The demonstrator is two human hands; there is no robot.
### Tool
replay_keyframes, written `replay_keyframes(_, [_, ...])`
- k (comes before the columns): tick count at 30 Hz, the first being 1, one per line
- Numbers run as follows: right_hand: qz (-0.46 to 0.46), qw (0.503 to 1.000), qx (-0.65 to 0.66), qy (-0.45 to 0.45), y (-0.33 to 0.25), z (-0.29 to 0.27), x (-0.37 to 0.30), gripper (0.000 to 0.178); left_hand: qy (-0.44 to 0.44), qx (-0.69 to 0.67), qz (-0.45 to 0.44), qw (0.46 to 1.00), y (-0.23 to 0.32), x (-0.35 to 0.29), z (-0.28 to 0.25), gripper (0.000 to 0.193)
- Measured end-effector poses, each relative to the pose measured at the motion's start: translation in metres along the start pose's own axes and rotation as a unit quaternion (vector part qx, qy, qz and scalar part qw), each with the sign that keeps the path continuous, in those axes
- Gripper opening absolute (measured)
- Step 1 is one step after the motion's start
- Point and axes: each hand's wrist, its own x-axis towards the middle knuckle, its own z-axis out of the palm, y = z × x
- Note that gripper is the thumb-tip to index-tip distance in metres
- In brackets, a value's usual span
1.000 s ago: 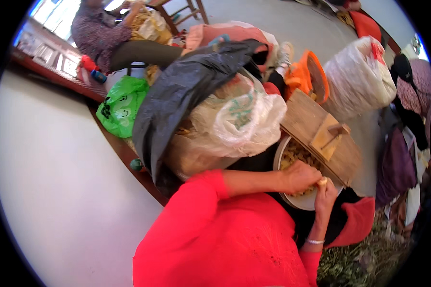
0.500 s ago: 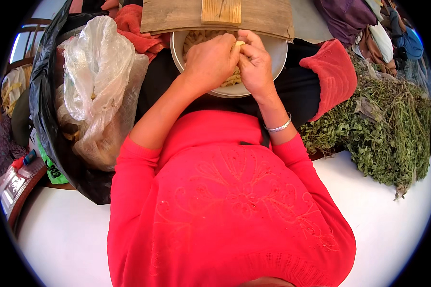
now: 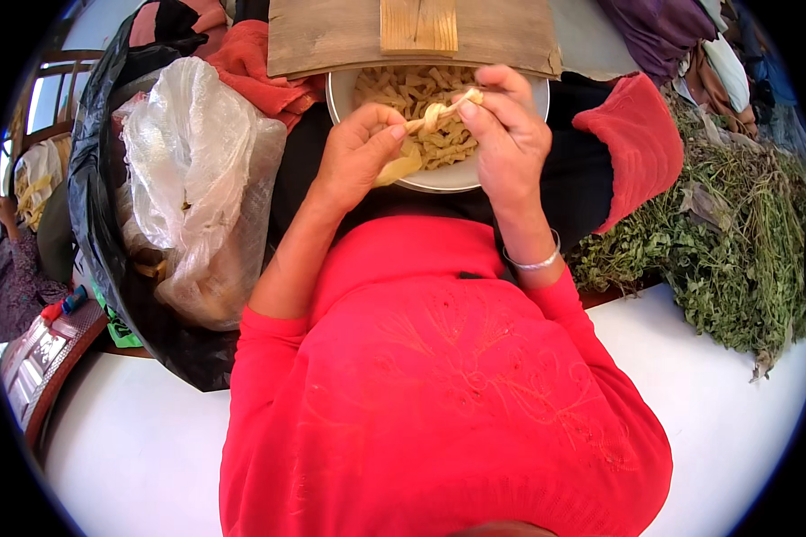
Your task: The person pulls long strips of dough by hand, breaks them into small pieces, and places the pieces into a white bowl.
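A soft pale-yellow strip with a knot (image 3: pixel 433 116) in it stretches between my two hands above a round metal basin (image 3: pixel 535 100). My left hand (image 3: pixel 356 154) pinches one side between thumb and fingers, and a flat loose tail hangs below it. On the other side of the knot, my right hand (image 3: pixel 513 134) grips the strip's short end with thumb and forefinger; its other fingers are partly blurred. Inside the basin lie many tan, knobbly short pieces (image 3: pixel 448 146). A wooden board (image 3: pixel 322 38) with a small wood block (image 3: pixel 418 25) covers the basin's far side.
At left, a black bag (image 3: pixel 94 192) holds clear plastic (image 3: pixel 184 152). Red cloth (image 3: pixel 636 148) drapes over my right knee. A heap of dried green plants (image 3: pixel 716 242) lies at right beside bundled cloths (image 3: pixel 645 31). Another person's arm and sleeve (image 3: pixel 27 268) show at far left.
My hands have drawn apart from close together, with the left moving left and nearer me. The strip between them now shows a knot. The view has shifted slightly.
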Motion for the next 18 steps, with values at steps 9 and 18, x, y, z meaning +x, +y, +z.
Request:
replay_keyframes(9, [0.065, 0.982, -0.018, -0.176, -0.005, -0.044, 0.053, 0.035, 0.064, 0.358, 0.232, 0.902, 0.017, 0.01, 0.003, 0.008])
replay_keyframes(18, [0.288, 0.851, 0.011, -0.439, -0.004, -0.036, 0.083, 0.025, -0.006, 0.403, 0.202, 0.892, 0.037, 0.034, 0.019, 0.009])
